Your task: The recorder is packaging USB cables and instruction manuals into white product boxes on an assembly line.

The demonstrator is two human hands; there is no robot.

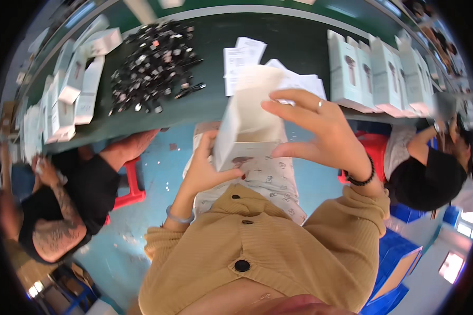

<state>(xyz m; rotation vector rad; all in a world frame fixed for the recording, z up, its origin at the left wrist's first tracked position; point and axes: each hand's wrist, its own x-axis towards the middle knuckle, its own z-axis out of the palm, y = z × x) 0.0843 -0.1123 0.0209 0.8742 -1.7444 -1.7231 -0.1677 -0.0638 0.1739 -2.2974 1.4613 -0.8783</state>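
Note:
A white cardboard box [228,142] with a dark picture on its front stands open at the top, held tilted over my lap. My left hand [207,165] grips its left and near sides, with the thumb across the front. Behind the opening, a tall flap [252,86] stands up. My right hand [326,128] is at the box's right side, fingers spread. Its thumb tip meets the near right rim, and the forefinger overlaps the flap; whether it presses on it I cannot tell. The bottom of the box's inside is hidden.
On the dark green table [210,31] lie white printed sheets [236,58] and a heap of small black cable-like pieces [152,63]. White boxes stand in rows at right [389,76] and left [73,84]. People sit on both sides, near red stools [134,184].

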